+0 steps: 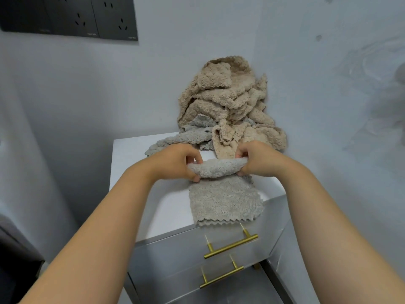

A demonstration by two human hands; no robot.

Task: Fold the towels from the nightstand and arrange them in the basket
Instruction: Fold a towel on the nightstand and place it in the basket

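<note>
Grey towel (225, 202) on nightstand (131, 172), far edge rolled over, pinched at either end by left hand (175, 161) and right hand (258, 160); beige towel pile (225, 99) behind.

A home bedroom corner: white nightstand (140, 194) (brass drawer handles (231, 246)) beneath dark wall sockets (70, 16)

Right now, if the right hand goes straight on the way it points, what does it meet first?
Probably the beige towel trailing off the pile, just beyond the right hand, which pinches the grey towel. Depth is unclear from one view.
</note>
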